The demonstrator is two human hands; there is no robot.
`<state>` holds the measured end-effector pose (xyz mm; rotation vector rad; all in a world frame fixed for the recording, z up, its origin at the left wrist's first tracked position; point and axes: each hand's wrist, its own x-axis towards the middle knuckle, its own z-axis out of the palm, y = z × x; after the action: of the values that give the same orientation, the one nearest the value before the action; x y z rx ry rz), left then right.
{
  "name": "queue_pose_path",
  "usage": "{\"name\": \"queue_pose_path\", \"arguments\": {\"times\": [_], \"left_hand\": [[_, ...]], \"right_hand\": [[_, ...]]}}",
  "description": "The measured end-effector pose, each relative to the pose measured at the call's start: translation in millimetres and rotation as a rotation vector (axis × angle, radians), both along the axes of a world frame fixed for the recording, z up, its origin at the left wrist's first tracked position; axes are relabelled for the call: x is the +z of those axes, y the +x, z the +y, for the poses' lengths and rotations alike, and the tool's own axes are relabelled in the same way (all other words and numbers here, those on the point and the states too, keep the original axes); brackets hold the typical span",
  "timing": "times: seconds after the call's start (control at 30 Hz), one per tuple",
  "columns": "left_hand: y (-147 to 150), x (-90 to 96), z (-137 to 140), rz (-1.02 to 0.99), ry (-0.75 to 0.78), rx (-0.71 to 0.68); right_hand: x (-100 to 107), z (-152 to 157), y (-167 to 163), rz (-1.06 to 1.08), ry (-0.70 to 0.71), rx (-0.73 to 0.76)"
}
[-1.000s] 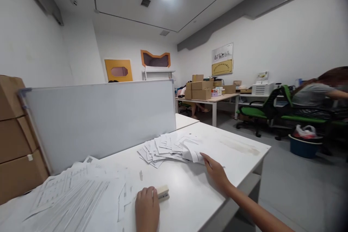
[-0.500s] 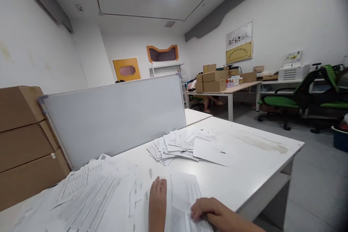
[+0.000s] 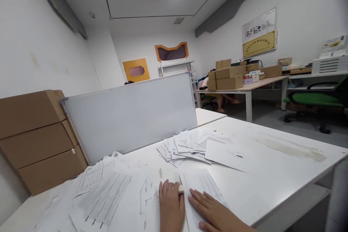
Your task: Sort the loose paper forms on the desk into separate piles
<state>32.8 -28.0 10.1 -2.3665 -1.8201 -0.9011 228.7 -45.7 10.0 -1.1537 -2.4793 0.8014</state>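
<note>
A printed paper sheet (image 3: 202,179) lies on the white table near its front edge, with a folded strip along its left side. My right hand (image 3: 210,208) rests flat on this sheet, fingers stretched out. Just left of it, my left hand (image 3: 171,203) is at the sheet's left edge with its fingers curled. A small cream-coloured block (image 3: 181,189) sticks out between its thumb and forefinger; the rest of the block is hidden. Left of that hand spreads a fanned pile of printed papers (image 3: 108,192).
Behind the sheet lies a second heap of papers (image 3: 187,146) on the table (image 3: 272,174). A white board (image 3: 130,116) stands along the back edge, beside stacked cartons (image 3: 35,134) at the left. Farther off, a person sits behind another desk with boxes (image 3: 228,78).
My right hand has gone from curled fingers to lying flat on the sheet. My left hand has curled, and the cream-coloured block now shows in it. The view has turned slightly left.
</note>
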Motion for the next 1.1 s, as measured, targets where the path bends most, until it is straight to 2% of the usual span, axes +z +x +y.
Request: {"name": "queue_pose_path", "arguments": {"times": [0.2, 0.37, 0.5, 0.6, 0.83, 1.1], "left_hand": [[-2, 5.5, -5, -0.055, -0.037, -0.009], [-4, 4.3, -4, -0.076, -0.058, -0.039], [-4, 3.0, -2, -0.081, -0.067, -0.036], [-4, 2.4, -1, -0.099, -0.055, -0.037], [-1, 5.7, -3, -0.117, -0.060, -0.041], [0, 8.6, -4, -0.127, -0.064, -0.040]], "right_hand": [[-7, 6, 3, -0.011, 0.038, -0.020], [-4, 7, -1, -0.053, 0.040, -0.046], [-4, 9, 0, -0.004, 0.079, 0.013], [-11, 15, -4, 0.016, 0.124, 0.064], [-31, 25, -22, 0.034, 0.178, 0.064], [-19, 20, -26, -0.017, 0.156, 0.050]]}}
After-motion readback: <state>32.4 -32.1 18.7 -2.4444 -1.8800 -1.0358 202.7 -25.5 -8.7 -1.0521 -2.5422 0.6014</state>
